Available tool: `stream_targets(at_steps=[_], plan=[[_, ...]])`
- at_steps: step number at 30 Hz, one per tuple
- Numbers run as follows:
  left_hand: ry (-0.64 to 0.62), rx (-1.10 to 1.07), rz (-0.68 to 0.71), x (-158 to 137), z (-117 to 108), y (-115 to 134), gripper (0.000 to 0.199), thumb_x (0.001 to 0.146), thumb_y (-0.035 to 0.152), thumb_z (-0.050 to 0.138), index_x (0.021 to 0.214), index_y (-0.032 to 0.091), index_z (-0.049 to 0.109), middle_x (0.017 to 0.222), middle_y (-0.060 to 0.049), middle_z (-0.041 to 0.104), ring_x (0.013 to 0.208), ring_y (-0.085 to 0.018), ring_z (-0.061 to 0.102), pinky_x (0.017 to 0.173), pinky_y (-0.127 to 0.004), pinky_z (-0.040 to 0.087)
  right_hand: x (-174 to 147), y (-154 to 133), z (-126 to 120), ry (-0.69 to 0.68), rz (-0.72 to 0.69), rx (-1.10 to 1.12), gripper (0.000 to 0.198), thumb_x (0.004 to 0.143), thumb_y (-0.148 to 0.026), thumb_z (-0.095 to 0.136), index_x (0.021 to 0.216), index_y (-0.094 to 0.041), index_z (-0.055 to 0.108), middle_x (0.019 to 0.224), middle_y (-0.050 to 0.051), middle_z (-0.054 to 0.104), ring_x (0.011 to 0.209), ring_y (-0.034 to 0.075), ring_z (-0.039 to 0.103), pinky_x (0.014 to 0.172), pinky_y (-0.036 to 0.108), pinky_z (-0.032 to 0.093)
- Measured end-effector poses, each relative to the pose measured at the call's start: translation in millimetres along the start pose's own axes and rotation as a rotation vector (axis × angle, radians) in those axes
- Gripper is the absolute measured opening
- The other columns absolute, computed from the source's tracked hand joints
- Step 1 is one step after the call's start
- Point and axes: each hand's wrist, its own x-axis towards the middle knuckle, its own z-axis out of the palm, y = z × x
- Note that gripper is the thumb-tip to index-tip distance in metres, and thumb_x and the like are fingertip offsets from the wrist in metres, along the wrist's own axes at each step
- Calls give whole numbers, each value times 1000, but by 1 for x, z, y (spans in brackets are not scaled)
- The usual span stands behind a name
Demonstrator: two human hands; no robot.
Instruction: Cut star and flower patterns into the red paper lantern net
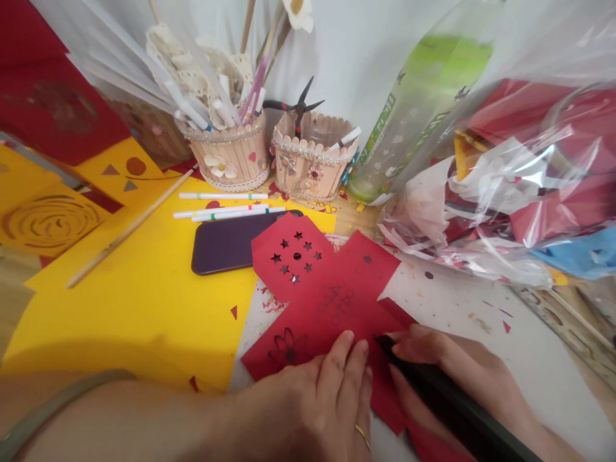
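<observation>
A red paper cutout [332, 333] shaped like a cross lies on a pale, marked sheet. One flap has star-shaped holes; other parts carry a flower and a cluster of small outlined shapes. My left hand [320, 391] rests flat on the paper's lower part, fingers stretched out, a ring on one finger. Fingers of my right hand [450, 366] are closed around a thick black pen-shaped tool [447, 394]. Its narrow end meets the red paper just right of my left fingertips; whether it is a blade or a pen point I cannot tell.
Yellow paper [144, 308] spreads at left, bearing a wooden stick [129, 224], a dark phone [224, 242] and several white pens [224, 196]. Behind stand two craft-stick holders [233, 157], one with pliers [299, 106], and a green-liquid bottle [418, 115]. A scrap-filled plastic bag [510, 179] sits right.
</observation>
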Motion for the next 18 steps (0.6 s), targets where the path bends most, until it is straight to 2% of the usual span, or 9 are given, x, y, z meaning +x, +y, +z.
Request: stream_targets(at_steps=[14,18], plan=[[-24,11,32,0,-1,0,27,75,11,54,97,5,67,103,-15,69,94,-28,68,52,-22,56,0,0,0,12,-7,13,20,73,-6,51,82,-24,46,60,-4,62,56,9,66,55,15,52],[-21,9,50,1,-2,-2,26,75,10,53,97,6,68,102,-14,70,93,-27,68,50,-21,55,-1,1,2,18,8,7,20,73,-7,50,82,-25,46,61,-4,64,55,10,67,52,16,52]])
